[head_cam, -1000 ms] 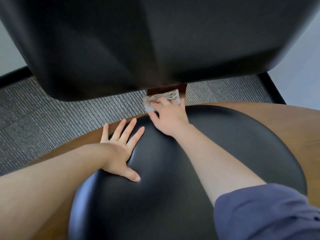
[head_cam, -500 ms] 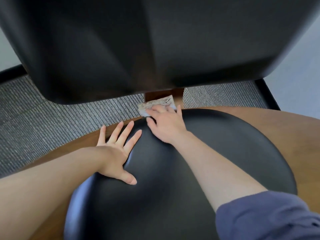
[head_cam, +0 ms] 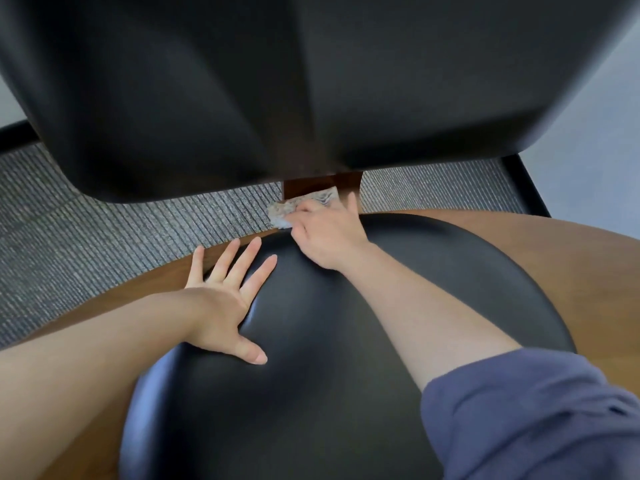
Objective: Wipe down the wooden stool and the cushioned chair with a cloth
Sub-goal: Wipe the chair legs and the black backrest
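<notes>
Right hand (head_cam: 325, 237), fingers curled, gripped the limp cloth (head_cam: 304, 205) at the rear of the likely slick seat (head_cam: 346, 368); left hand (head_cam: 221, 303), fingers spread, braced it.

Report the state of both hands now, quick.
Left hand: open, fingers spread flat on the seat cushion.
Right hand: closed on the cloth, at the cushion's rear edge.

Seat cushion (head_cam: 329, 358): left hand (head_cam: 221, 306) flat on left part; right hand (head_cam: 325, 233) holds cloth (head_cam: 301, 206) at rear edge; backrest (head_cam: 277, 81) behind.
</notes>
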Available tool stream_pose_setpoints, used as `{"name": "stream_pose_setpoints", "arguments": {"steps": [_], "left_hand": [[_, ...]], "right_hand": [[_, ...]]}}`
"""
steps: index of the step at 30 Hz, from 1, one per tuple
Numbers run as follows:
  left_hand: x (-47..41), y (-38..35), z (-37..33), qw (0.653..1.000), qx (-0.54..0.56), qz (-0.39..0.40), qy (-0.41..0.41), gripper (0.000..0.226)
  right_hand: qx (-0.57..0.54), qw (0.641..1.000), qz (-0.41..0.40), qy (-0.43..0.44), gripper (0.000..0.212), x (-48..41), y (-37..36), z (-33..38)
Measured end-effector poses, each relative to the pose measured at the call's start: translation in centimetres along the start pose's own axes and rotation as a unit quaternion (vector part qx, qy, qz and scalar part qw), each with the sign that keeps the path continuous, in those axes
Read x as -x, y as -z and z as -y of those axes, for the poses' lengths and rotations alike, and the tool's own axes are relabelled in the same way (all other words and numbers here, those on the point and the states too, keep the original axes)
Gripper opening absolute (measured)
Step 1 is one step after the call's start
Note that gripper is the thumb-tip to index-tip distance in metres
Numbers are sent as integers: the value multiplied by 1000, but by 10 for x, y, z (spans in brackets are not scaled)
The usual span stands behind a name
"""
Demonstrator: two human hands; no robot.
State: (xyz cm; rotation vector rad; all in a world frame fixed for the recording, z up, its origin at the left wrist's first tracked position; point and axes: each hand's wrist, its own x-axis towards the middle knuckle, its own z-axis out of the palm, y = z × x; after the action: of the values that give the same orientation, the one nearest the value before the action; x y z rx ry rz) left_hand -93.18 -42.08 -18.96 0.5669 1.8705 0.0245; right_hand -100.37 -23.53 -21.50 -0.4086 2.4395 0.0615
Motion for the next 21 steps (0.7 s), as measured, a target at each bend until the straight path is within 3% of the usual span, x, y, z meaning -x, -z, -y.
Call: {"name": "stream_pose_setpoints", "arguments": {"steps": [4,10,12,15,16,18,19,21], "left_hand": [[-1,-3,0,1000,4,-8,0,132],[0,-3,1,999,20,-33,-9,131],[3,-4,1,998,26,-45,-19,131],[13,1,3,985,138,-103,-34,115],[17,6,4,962,226,-146,-34,101],[27,21,3,879,408,-245,-18,76],[34,29,2,841,463,-280,-19,71],[56,45,-2,807,509,-293,-56,68]], "right_hand": [[-35,999,8,-17,36,-7,7,-34],[-78,995,-57,-29,20,-8,9,-30],[-171,980,-93,-30,20,3,12,-27],[-377,913,-146,-46,17,33,29,-17],[-428,889,-150,-57,18,45,37,-12],[-518,840,-141,-82,23,69,52,-1],[-561,812,-131,-93,24,80,59,5],[-644,751,-94,-107,22,102,74,21]]}}
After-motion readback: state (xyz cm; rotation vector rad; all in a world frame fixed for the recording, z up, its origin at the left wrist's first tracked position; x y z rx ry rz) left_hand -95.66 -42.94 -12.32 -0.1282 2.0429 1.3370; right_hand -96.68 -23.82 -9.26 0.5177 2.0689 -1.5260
